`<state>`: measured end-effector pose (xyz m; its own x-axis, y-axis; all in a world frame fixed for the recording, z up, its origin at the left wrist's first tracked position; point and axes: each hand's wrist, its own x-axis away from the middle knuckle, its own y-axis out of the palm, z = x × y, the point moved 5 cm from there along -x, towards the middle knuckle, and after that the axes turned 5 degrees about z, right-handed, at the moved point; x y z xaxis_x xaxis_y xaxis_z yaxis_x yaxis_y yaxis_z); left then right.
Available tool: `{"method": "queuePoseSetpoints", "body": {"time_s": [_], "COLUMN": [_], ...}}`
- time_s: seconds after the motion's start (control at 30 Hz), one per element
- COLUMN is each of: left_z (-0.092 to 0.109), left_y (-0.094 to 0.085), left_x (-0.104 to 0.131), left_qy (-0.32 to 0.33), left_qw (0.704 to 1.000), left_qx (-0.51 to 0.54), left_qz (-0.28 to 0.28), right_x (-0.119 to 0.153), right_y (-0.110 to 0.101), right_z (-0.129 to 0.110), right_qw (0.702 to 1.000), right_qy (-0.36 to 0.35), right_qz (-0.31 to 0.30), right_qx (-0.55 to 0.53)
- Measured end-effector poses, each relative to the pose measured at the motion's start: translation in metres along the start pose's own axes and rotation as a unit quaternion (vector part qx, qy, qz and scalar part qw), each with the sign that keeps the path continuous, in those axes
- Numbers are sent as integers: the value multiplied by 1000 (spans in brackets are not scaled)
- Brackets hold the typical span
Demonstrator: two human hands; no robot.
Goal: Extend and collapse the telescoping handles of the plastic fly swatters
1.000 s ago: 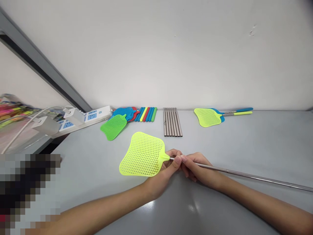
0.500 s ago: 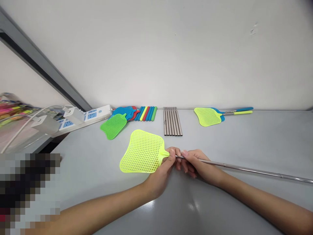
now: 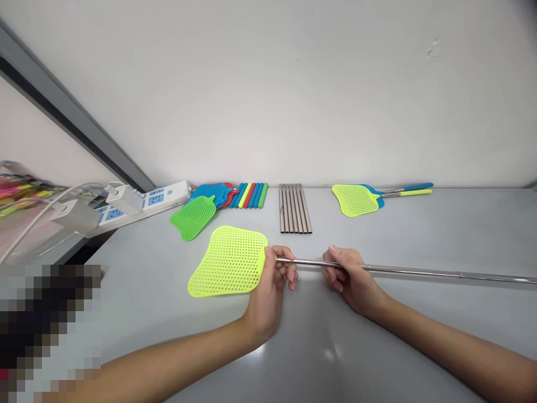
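A yellow fly swatter head (image 3: 230, 262) with a holed mesh sits low over the grey table, joined to a long extended metal rod (image 3: 411, 272) that runs out past the right edge of view. My left hand (image 3: 272, 280) is closed around the neck where the head meets the rod, hiding that joint. Further along, my right hand (image 3: 349, 277) grips the metal rod between thumb and fingers. A stretch of bare rod shows between the two hands.
Behind lie a green swatter head (image 3: 193, 217), blue heads (image 3: 205, 193), coloured handle sleeves (image 3: 249, 195), metal tubes (image 3: 295, 209) and swatters with a yellow head (image 3: 356, 200). A white power strip (image 3: 168, 196) with plugs lies left, by the wall.
My hands have moved apart along the swatter: the left shifted leftward with the head, and the right slid toward the right, so more rod shows between them.
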<state>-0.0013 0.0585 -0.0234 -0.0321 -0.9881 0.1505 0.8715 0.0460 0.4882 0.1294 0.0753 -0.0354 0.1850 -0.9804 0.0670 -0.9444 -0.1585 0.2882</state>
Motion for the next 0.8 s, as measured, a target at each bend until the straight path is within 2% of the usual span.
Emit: {"method": "queuePoseSetpoints", "body": {"time_s": [0.23,0.37,0.47,0.57,0.67,0.8], "left_z": [3,1,0,1,1,0], "left_y": [-5,-6,-7,-5,-2,-1], "left_x": [-4,-5,-5,-3,0,3], "left_qy": [7,4,-1,3,0,-21], "left_qw": [997,998,998,999,998,998], "left_qx": [67,37,-2,-32,-55,-48], "left_qz": [43,51,65,35,-14,-41], "right_x": [0,-1,-4,-5,-4,0], "right_y": [-15,-17,-18,-17,-17,-15], "right_z": [-17,-17,-10,-6,-5,-5], "right_qw": [980,976,981,985,978,971], "right_qy": [-104,-85,-52,-42,-40,-19], "right_qz": [121,151,153,138,140,139], "right_qx": [-117,-134,-105,-96,-151,-193]}}
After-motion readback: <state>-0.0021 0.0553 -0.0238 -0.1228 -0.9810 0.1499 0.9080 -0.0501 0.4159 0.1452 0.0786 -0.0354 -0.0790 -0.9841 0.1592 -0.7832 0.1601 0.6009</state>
